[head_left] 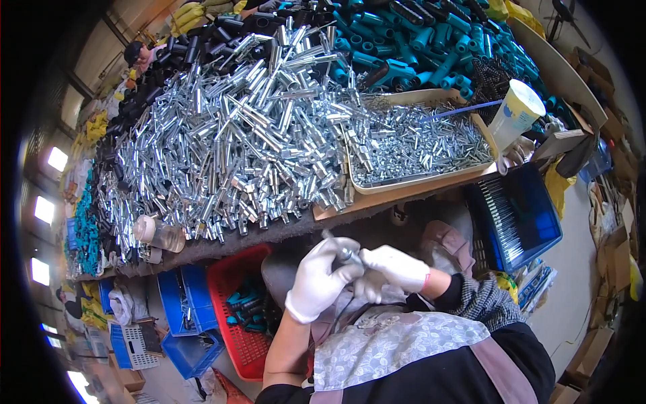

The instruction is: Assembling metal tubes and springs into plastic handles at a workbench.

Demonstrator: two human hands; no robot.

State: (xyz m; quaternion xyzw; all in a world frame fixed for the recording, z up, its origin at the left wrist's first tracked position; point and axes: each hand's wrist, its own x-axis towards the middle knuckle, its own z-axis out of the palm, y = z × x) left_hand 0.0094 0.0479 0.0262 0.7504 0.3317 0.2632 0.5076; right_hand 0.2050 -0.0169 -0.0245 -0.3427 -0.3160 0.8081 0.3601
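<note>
Hands: I see left hand (318, 278) and right hand (397, 267) pinching one metal tube (344, 254), near the red basket (237, 337).
Risk: I think gloves slip, tube drops there.

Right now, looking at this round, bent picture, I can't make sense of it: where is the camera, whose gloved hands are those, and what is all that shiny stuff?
The camera sits on the person's head and looks down, so its wide lens bends straight edges. The two white-gloved hands are the person's own. The left hand and the right hand meet over the lap and together hold a small metal part. Ahead, the workbench carries a big heap of silver metal tubes. A shallow tray holds smaller silver pieces, with a pale plastic cup beside it. Teal plastic sleeves and black ones pile up behind. Below are a red basket and blue crates.
</note>
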